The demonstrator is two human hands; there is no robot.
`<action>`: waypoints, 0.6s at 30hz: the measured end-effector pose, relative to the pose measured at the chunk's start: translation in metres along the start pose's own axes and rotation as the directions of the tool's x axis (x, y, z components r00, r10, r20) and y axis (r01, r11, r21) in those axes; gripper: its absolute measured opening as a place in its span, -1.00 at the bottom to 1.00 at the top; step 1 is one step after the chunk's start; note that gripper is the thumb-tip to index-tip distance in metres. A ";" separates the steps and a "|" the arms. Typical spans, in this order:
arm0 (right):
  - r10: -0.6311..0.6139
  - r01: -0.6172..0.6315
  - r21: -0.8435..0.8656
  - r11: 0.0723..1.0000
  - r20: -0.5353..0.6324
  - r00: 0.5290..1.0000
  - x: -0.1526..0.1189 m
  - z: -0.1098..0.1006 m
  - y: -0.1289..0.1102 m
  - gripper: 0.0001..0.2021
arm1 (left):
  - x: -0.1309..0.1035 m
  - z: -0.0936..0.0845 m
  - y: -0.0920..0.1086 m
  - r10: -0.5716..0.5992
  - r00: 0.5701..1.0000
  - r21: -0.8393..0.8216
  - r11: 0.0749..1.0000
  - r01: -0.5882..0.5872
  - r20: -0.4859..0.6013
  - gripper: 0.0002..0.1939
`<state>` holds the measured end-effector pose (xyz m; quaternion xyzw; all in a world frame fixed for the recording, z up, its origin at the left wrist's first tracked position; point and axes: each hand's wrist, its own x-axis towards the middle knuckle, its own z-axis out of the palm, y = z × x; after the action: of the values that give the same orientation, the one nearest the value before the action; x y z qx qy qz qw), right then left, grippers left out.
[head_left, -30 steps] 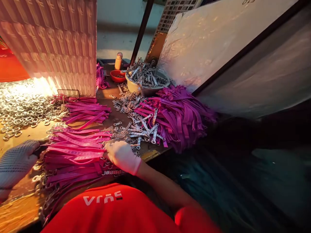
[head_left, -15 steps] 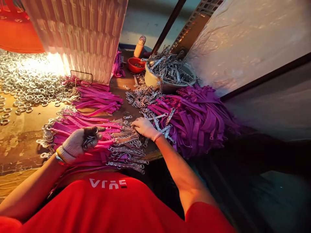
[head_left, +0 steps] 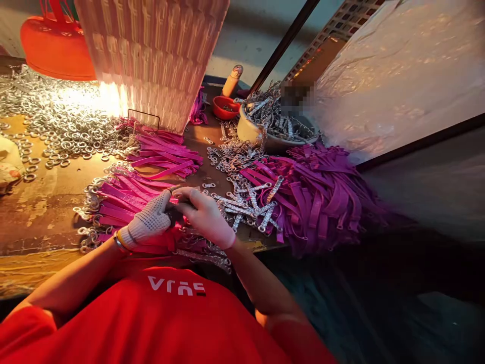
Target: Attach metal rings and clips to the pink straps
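Note:
My left hand (head_left: 147, 221), in a white dotted glove, is closed over the front pile of pink straps (head_left: 121, 192). Half a second ago small metal rings lay in its palm; its fingers now mostly cover them. Gloved in plain white, my right hand (head_left: 210, 218) meets it with thumb and fingers pinched together. What lies in that pinch is hidden. Silver rings line the straps' left ends. Flat metal link strips (head_left: 200, 257) stick out at their right ends, below my right hand, and more loose link strips (head_left: 252, 202) lie to its right.
A heap of silver rings (head_left: 71, 129) glows under a red lamp (head_left: 58, 48) at the left. Behind stand a ribbed translucent panel (head_left: 155, 65), a red bowl (head_left: 223, 108) and a pale tub (head_left: 248, 129) of metal strips. Purple straps (head_left: 314, 197) pile up at the right.
My right hand has left the link strips and come back left to my left hand. The left hand has turned over and moved right, its fingers closing. The view has shifted slightly.

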<state>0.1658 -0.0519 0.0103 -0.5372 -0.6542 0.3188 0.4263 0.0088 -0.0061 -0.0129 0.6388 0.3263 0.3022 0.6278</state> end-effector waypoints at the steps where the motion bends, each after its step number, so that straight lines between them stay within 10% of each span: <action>1: 0.039 -0.037 0.048 0.998 -0.050 0.998 0.000 0.004 0.000 -0.75 | -0.003 -0.003 0.001 -0.050 0.999 -0.055 0.997 0.051 0.007 -0.54; 7: 0.251 -0.205 0.253 0.945 -0.162 0.954 -0.006 0.017 0.003 -0.74 | -0.022 -0.008 0.005 -0.202 0.979 -0.236 0.953 0.189 -0.033 -0.66; 18: 0.057 -0.046 -0.176 0.983 0.060 0.997 -0.006 -0.014 -0.002 -0.61 | -0.028 -0.018 0.005 -0.287 0.957 -0.234 0.928 0.288 0.041 -0.62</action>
<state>0.1780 -0.0585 0.0169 -0.5786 -0.6790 0.2885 0.3478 -0.0222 -0.0177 -0.0072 0.5051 0.3757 0.2420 0.7383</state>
